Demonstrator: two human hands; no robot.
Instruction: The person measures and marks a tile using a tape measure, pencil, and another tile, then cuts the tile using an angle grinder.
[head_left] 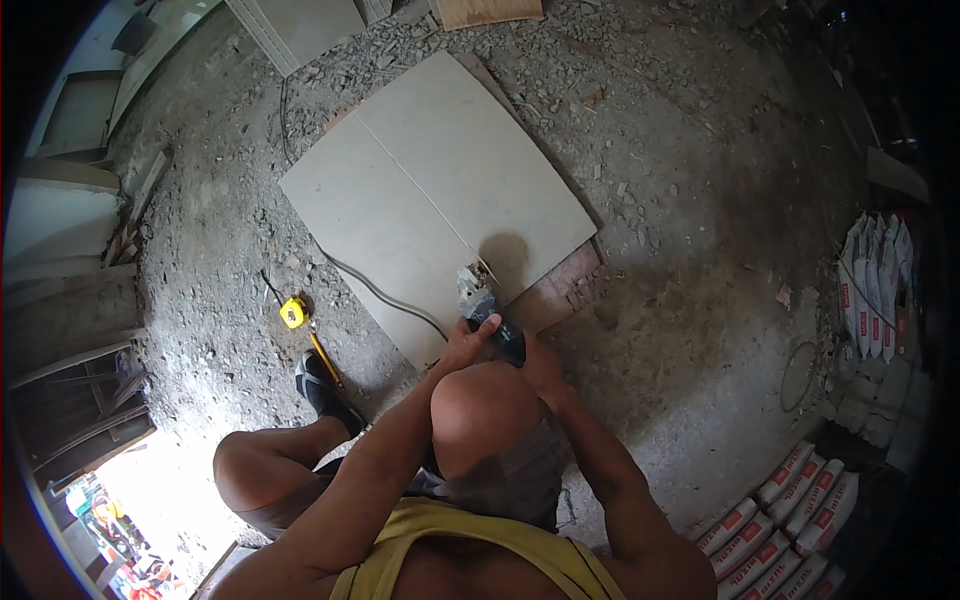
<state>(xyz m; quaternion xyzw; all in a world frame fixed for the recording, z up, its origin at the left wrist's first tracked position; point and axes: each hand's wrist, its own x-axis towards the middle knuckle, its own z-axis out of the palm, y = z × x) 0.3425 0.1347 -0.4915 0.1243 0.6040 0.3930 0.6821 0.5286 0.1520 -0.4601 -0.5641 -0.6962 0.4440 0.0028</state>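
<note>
A dark angle grinder point(490, 318) rests over the near part of a large pale tile point(400, 180), its dusty head on a straight cut line that runs across the tile to the far left edge. My left hand point(466, 345) is closed round the grinder's body, thumb on top. At the tool's rear end, my right hand point(541, 368) grips it from the right side; my raised knee hides part of that hand. A dark power cord point(385, 293) curves over the tile toward its left edge.
Boards point(565, 300) lie under the tile. On the gritty floor to the left are a yellow tape measure point(293, 312) and a yellow pencil-like stick point(326, 361), near my shoe point(326, 392). Stacked bags point(780, 530) stand at the lower right, more bags point(873, 285) farther right. Rubble point(600, 110) covers the far floor.
</note>
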